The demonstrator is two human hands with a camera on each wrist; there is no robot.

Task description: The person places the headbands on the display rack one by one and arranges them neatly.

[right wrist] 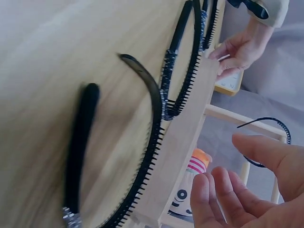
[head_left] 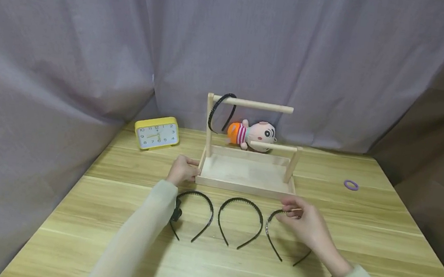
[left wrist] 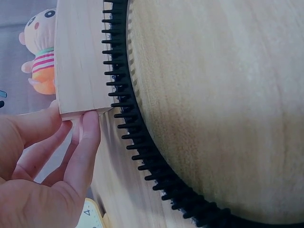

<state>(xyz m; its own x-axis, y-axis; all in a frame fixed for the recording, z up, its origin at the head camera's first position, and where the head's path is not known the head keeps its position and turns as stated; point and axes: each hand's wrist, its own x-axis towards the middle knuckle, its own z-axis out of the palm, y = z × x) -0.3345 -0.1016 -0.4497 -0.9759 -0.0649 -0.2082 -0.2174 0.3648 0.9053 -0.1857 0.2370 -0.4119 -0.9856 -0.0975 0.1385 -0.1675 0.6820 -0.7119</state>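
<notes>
My left hand (head_left: 182,170) grips the front left corner of a pale wooden rack (head_left: 237,187). In the left wrist view, thumb and fingertips meet the corner of its tray wall (left wrist: 83,71). A black toothed headband (head_left: 211,115) hangs on the rack's upper bar, near the left post. Three more black headbands lie in a row before the rack: a left one (head_left: 212,213), a middle one (head_left: 241,199) and a right one (head_left: 273,247). Above the right one hovers my right hand (head_left: 304,218), thumb and fingers apart and holding nothing; it partly hides that headband.
A yellow alarm clock (head_left: 158,134) stands left of the rack. Behind the rack lies a plush toy (head_left: 261,136) in a striped top. A purple ring (head_left: 351,185) lies on the wooden table to the right. Grey curtains (head_left: 278,40) hang behind the table.
</notes>
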